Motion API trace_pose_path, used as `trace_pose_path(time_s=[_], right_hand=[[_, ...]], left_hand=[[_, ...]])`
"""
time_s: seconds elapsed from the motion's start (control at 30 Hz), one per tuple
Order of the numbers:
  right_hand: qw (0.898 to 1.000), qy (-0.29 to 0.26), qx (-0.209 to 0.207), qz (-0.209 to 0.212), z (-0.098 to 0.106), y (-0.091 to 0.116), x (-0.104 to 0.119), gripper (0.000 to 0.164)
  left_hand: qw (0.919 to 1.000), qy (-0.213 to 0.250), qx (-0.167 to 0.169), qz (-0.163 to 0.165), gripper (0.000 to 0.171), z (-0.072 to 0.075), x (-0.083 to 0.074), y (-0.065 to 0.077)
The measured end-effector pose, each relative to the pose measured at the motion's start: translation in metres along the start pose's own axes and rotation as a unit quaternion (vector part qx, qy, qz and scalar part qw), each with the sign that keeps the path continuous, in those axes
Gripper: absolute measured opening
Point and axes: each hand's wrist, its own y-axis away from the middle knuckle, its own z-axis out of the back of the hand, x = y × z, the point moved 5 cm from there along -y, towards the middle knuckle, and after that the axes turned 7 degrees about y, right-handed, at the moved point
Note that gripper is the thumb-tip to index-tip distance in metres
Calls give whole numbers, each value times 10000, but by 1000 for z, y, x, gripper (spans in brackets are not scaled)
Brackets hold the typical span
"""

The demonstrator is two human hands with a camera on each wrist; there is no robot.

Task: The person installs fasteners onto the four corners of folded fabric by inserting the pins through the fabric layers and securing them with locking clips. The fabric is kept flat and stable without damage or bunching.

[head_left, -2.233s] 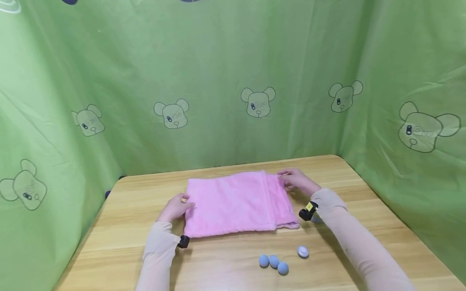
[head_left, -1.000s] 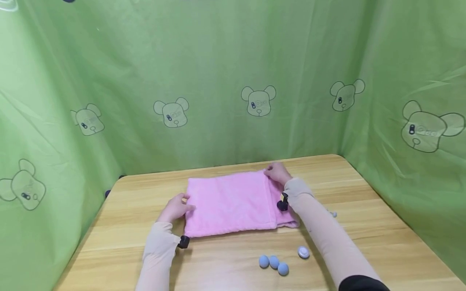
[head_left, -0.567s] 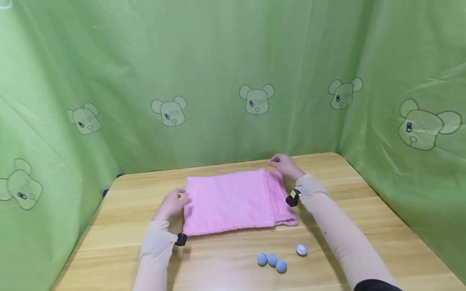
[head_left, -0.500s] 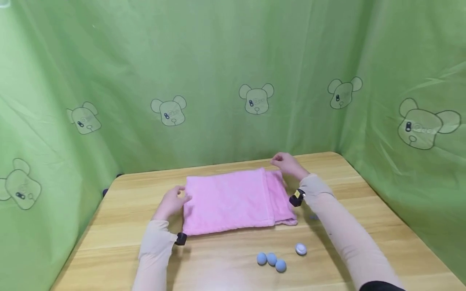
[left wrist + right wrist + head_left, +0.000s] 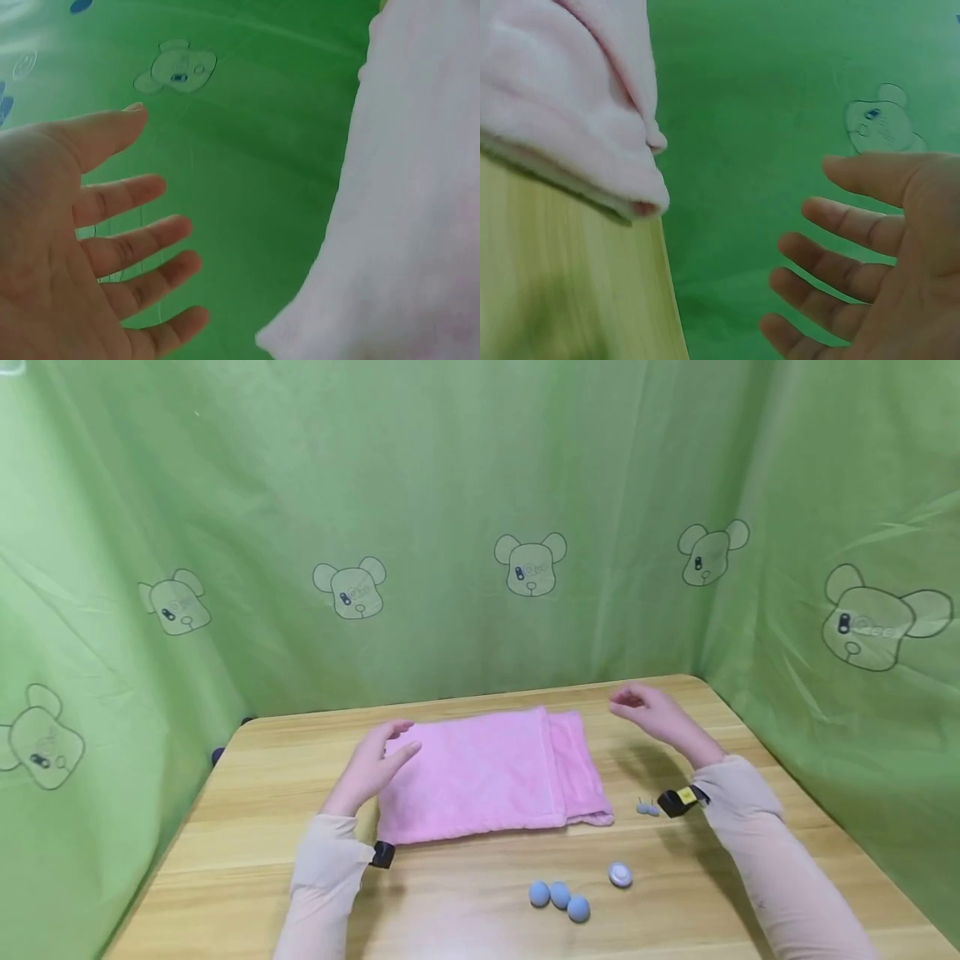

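Note:
A folded pink towel (image 5: 472, 777) lies flat on the wooden table, its right part a lower layer that sticks out past the upper fold. My left hand (image 5: 371, 767) is raised by the towel's left edge; in the left wrist view its fingers (image 5: 142, 247) are spread and hold nothing, with the towel (image 5: 420, 195) apart from them. To the right of the towel, my right hand (image 5: 660, 717) hovers over the table with relaxed fingers. The right wrist view shows that palm bare and the towel's corner (image 5: 562, 97) away from it.
Several small blue balls (image 5: 559, 895) sit in a row near the table's front. A round whitish-blue disc (image 5: 620, 874) lies to their right. Small blue pieces with thin stems (image 5: 647, 808) lie beside the right wrist. Green curtains (image 5: 450, 527) enclose the table (image 5: 247, 827).
My right hand has left the towel's far right corner and moved right. My left hand has lifted from the left edge, its fingers spreading. The towel stays folded in place.

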Motion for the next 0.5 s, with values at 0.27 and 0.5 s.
trace_pose_path(time_s=[0.27, 0.5], right_hand=[[9972, 546, 318, 394, 1, 48, -6, 29], [9884, 724, 1217, 548, -14, 79, -14, 16]], left_hand=[[9977, -225, 32, -641, 42, -19, -21, 3], [9927, -444, 411, -1039, 41, -44, -34, 1]])
